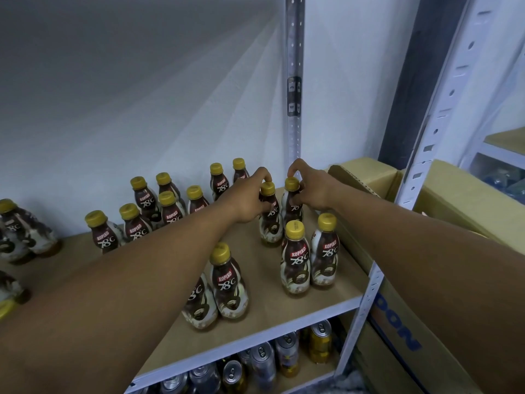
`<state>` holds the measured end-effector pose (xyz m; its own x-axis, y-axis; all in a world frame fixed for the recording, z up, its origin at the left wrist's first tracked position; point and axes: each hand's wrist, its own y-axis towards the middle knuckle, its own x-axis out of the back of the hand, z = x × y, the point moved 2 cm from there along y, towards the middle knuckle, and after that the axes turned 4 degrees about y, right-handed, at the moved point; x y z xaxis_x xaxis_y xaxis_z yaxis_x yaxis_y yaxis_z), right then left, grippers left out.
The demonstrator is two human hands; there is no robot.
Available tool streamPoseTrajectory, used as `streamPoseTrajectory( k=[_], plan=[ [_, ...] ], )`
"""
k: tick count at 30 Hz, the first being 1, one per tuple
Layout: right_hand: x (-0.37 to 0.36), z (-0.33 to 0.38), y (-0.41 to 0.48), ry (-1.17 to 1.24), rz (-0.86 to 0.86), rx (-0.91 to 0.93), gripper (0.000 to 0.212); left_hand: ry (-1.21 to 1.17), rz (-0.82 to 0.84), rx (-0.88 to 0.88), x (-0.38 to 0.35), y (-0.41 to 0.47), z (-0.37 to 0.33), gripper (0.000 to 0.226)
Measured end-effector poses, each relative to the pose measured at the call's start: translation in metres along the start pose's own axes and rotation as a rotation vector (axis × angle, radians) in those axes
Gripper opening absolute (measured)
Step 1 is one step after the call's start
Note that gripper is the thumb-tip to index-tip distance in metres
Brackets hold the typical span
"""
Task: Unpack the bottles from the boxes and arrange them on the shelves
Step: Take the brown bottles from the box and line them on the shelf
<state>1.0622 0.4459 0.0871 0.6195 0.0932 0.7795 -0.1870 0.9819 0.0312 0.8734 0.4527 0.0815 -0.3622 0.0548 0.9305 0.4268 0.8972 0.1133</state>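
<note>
Here's me on camera: two bare forearms, all arm from the bottom edge up to the wrists. My left forearm (127,280) looks huge and broad close to the lens, smooth, narrowing steadily into a slim wrist. My right forearm (426,265) is the same story, wide at the frame's corner and tapering away. Whatever I'm wearing sits beyond where the view cuts off, so I can't tell you. My left hand (250,200) shows its bare back and rounded knuckles. My right hand (315,191) looks small out there, its fingers (295,166) slim, the nails too tiny to make out. Dim light shades both arms' undersides.
</note>
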Motion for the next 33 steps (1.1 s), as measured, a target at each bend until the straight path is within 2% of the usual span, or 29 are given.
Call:
streamPoseTrajectory(
  k=[22, 27, 33],
  plan=[
    [-0.003, -0.002, 0.007, 0.015, -0.019, 0.017, 0.053, 0.044, -0.031, -0.013, -0.001, 0.001, 0.004, 0.047],
    [-0.004, -0.001, 0.006, 0.015, -0.012, 0.015, 0.053, 0.042, -0.020, -0.006, 0.000, 0.001, 0.003, 0.049],
    [-0.001, 0.005, 0.003, 0.026, 0.014, -0.008, 0.054, 0.027, -0.003, 0.022, 0.009, -0.002, 0.004, 0.063]
  ],
)
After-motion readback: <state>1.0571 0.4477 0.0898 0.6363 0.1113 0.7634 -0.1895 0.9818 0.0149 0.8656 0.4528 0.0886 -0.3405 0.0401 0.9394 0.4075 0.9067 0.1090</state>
